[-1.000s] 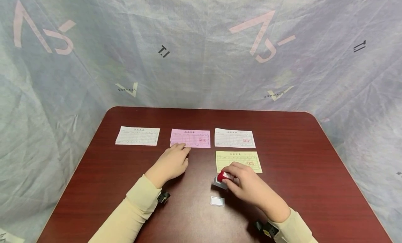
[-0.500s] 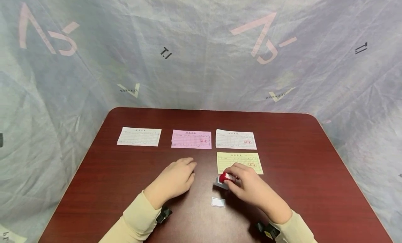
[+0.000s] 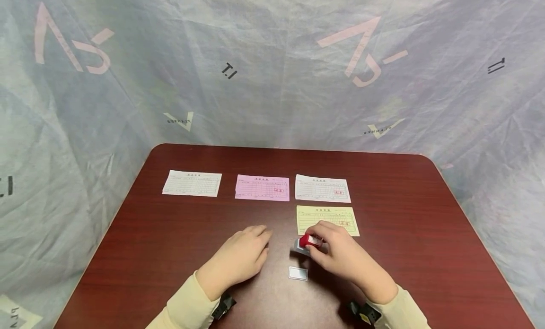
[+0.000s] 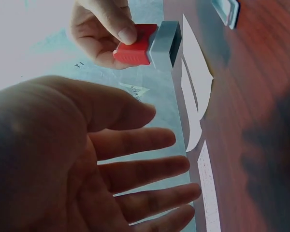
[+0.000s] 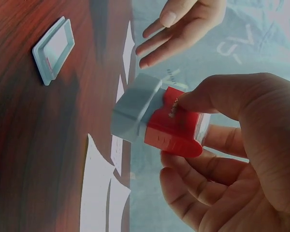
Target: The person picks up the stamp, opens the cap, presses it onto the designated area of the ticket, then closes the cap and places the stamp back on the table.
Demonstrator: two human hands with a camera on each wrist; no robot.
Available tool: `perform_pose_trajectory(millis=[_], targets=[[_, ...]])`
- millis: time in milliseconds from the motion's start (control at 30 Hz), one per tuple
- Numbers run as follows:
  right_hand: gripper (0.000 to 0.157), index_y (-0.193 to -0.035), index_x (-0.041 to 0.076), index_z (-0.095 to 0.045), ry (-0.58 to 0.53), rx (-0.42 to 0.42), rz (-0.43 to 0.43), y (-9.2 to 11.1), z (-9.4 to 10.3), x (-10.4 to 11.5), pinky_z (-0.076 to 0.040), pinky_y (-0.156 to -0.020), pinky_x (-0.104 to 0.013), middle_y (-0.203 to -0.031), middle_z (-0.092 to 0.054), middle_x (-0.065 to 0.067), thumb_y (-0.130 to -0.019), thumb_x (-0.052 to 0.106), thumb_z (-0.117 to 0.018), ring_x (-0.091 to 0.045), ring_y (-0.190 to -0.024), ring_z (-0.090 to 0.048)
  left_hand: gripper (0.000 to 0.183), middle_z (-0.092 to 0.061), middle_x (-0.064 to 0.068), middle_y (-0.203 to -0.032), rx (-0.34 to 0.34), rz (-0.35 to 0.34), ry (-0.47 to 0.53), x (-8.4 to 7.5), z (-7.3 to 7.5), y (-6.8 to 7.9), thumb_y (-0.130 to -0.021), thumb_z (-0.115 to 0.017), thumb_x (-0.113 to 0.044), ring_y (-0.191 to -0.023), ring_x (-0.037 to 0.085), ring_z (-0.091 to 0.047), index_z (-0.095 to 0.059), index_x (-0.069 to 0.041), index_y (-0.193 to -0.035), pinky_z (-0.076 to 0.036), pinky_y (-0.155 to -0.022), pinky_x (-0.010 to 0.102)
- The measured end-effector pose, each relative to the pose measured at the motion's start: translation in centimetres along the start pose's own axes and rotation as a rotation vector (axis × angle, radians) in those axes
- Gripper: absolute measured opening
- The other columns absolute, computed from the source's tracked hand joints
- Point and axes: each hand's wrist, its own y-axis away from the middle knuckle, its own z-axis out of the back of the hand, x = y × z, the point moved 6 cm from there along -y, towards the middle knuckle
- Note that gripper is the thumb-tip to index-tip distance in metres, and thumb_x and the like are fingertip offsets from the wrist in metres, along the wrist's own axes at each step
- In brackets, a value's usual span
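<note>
My right hand (image 3: 340, 251) pinches a red and grey self-inking stamp (image 5: 171, 121) between thumb and fingers, above the table near the front edge of a yellow slip pad (image 3: 315, 219). The grey end of the stamp faces down toward the tabletop. My left hand (image 3: 240, 255) holds nothing; its fingers are spread and nearly straight in the left wrist view, apart from the stamp. A small grey stamp cap (image 3: 298, 273) with a pale inside lies on the table just in front of the right hand.
Along the back lie a white slip pad (image 3: 192, 183), a pink one (image 3: 262, 188) and another white one (image 3: 322, 189). Red stamp marks show on the pink, right white and yellow pads, while the left white pad shows none. A grey printed cloth hangs behind the table (image 3: 426, 215).
My left hand has drawn back from the pink pad toward the front of the table. The right hand has stayed almost in place with the stamp.
</note>
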Motion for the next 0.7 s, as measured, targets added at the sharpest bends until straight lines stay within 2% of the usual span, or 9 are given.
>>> perform_pose_trajectory(millis=[233,500,700], targets=[[0.021,-0.096,0.010,-0.070,-0.004,-0.003,-0.001,-0.2,0.1,0.2,-0.047,-0.060,-0.022,-0.085,-0.059,0.012,-0.079,0.003,-0.079,-0.006,-0.070,-0.053,0.033,-0.062,0.022,-0.129,-0.016,0.034,-0.006,0.5,-0.1,0.6,-0.096,-0.064,-0.015,-0.120,0.040,-0.059,-0.067,0.000,-0.125,-0.048,-0.096,0.052],[0.022,-0.097,0.010,-0.071,-0.014,0.008,0.001,-0.3,0.0,0.2,-0.047,-0.060,-0.022,-0.084,-0.059,0.011,-0.079,0.002,-0.080,-0.007,-0.070,-0.054,0.033,-0.062,0.023,-0.128,-0.031,0.036,-0.007,0.7,-0.2,0.7,-0.096,-0.064,-0.015,-0.120,0.041,-0.058,-0.067,0.000,-0.125,-0.048,-0.096,0.053],[0.022,-0.096,0.010,-0.071,-0.035,0.023,-0.010,-0.2,-0.2,0.1,-0.048,-0.059,-0.023,-0.083,-0.058,0.012,-0.079,0.001,-0.080,-0.007,-0.070,-0.053,0.035,-0.060,0.025,-0.130,-0.014,0.087,0.004,1.2,-0.1,0.9,-0.095,-0.065,-0.015,-0.121,0.047,-0.056,-0.067,0.001,-0.126,-0.046,-0.097,0.058]])
